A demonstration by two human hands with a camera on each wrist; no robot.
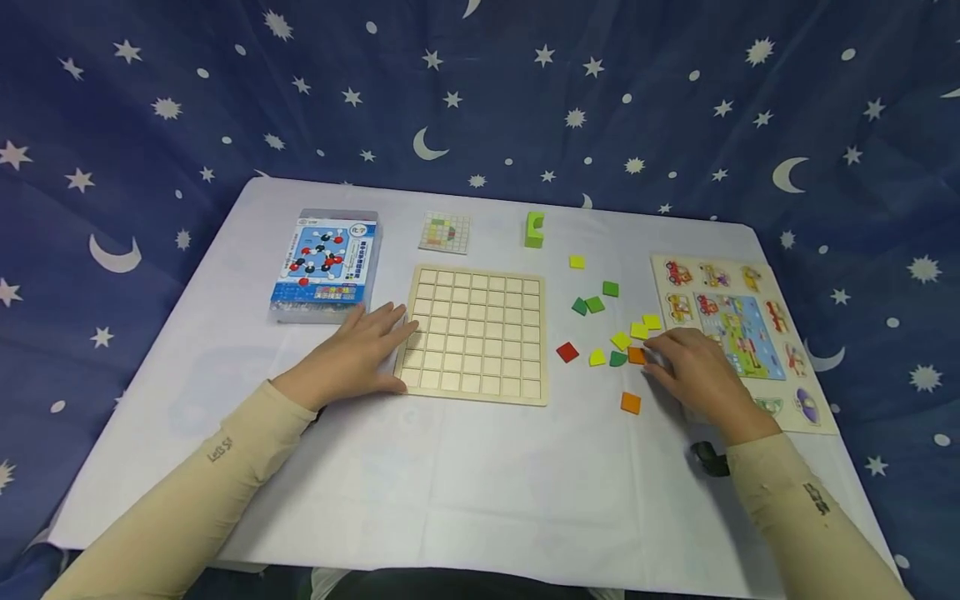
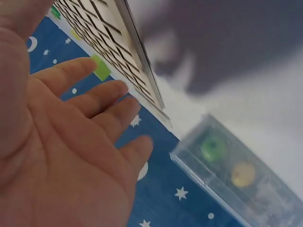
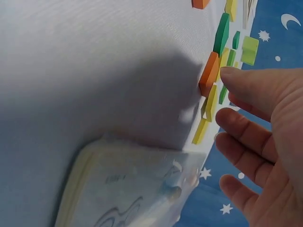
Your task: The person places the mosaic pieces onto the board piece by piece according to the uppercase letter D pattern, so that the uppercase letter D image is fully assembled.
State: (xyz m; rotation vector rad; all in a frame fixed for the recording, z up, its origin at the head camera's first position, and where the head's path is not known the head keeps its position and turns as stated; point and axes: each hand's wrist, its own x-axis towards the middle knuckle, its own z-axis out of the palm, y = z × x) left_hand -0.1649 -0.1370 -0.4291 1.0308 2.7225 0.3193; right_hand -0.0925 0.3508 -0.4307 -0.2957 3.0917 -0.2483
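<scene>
My left hand (image 1: pixel 362 352) lies spread at the left edge of a wooden grid board (image 1: pixel 474 335), fingertips over its rim. The board's squares hold no tiles. At the right, my right hand (image 1: pixel 696 375) hovers low beside an orange tile (image 1: pixel 636 356), fingers slightly bent and nothing in the grasp. In the right wrist view, the thumb stands apart from the other fingers, close to the row of tiles. Yellow tiles (image 1: pixel 620 341), a dark green rounded tile (image 1: pixel 617 358), a red tile (image 1: pixel 567 352) and another orange tile (image 1: pixel 631 403) lie scattered between board and hand.
A boxed molecule kit (image 1: pixel 324 265) lies left of the board. Behind the board are a small pattern card (image 1: pixel 444 232) and a green block (image 1: pixel 534 230). A wooden picture puzzle (image 1: pixel 750 333) lies at the right, partly under the right hand. Starry cloth hangs behind the table.
</scene>
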